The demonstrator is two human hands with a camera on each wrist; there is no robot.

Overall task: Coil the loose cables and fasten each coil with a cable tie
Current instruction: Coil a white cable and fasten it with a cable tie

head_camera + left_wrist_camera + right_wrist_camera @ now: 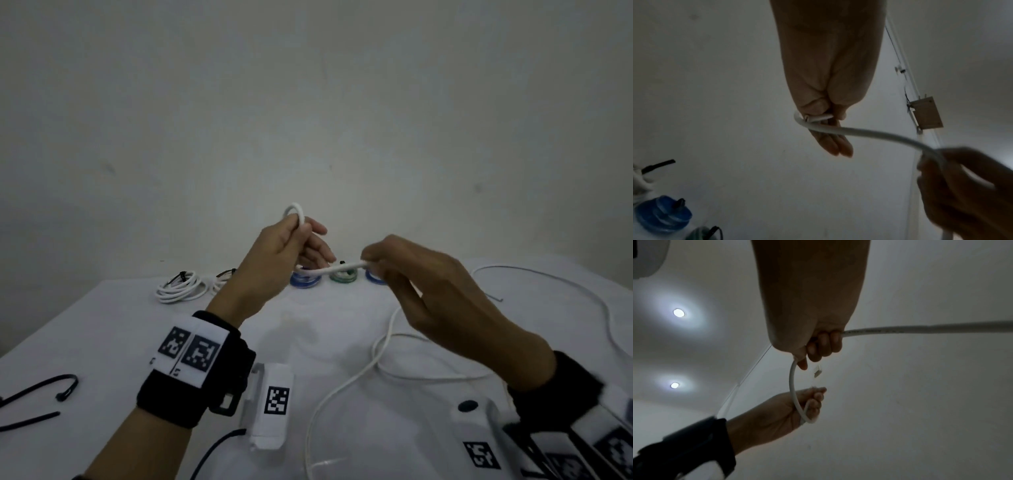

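Both hands are raised above the table with a white cable (pixel 330 269) stretched between them. My left hand (pixel 294 240) pinches the cable's end, and a small loop (pixel 295 213) stands up above its fingers. In the left wrist view the cable end (pixel 819 118) sits under the thumb and the cable (pixel 869 132) runs off to the right. My right hand (pixel 383 265) grips the cable a short way along, fingers (pixel 824 344) curled round it. From there the loose length (pixel 346 383) hangs down and trails over the table to the right.
At the table's far edge lie two white coils (pixel 180 287) with black ties, two blue coils (pixel 305 279) and a green one (pixel 344 275). Loose black cable ties (pixel 44 387) lie at the near left. A white tagged block (pixel 274 397) stands near my left wrist.
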